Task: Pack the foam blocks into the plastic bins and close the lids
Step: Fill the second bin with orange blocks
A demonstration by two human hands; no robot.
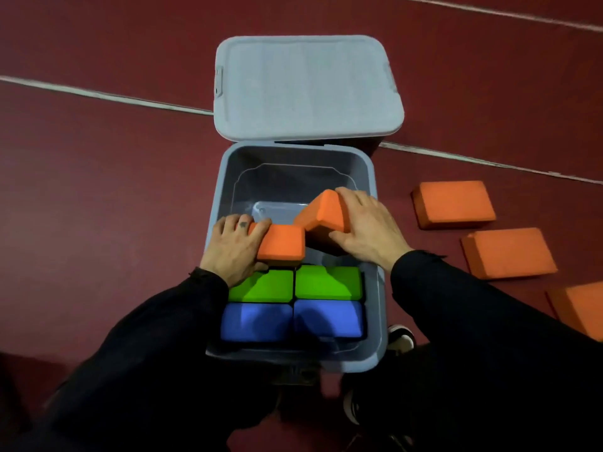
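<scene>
Two orange rectangular foam blocks are going into the grey-blue plastic bin (372, 177), in the row beyond the blocks already packed. The left orange block (283, 242) sits nearly level, just past the two green foam blocks (295, 283); the right orange block (323, 213) is tilted, one corner raised toward the bin's far wall. The two touch at their inner corners.

The left hand (235, 247) grips its block from the outer end, fingers curled over the top edge and thumb low at the near side. The right hand (367, 223) wraps the tilted block from the right, fingers spread over its upper face and thumb pressed against the near face.

Judging by the matte surface and rounded edges, these blocks are probably light, slightly squashy and grippy rather than slick, so one hand across the short ends or broad faces should be enough, and a snug fit can be pressed home without damage.

Two blue foam blocks (292, 319) fill the nearest row. The bin's matching grey-blue lid (306, 86) lies beyond it on the dark red floor (98, 190), not closed. Three more orange foam blocks (509, 252) wait on the floor to the right, well apart from the bin.
</scene>
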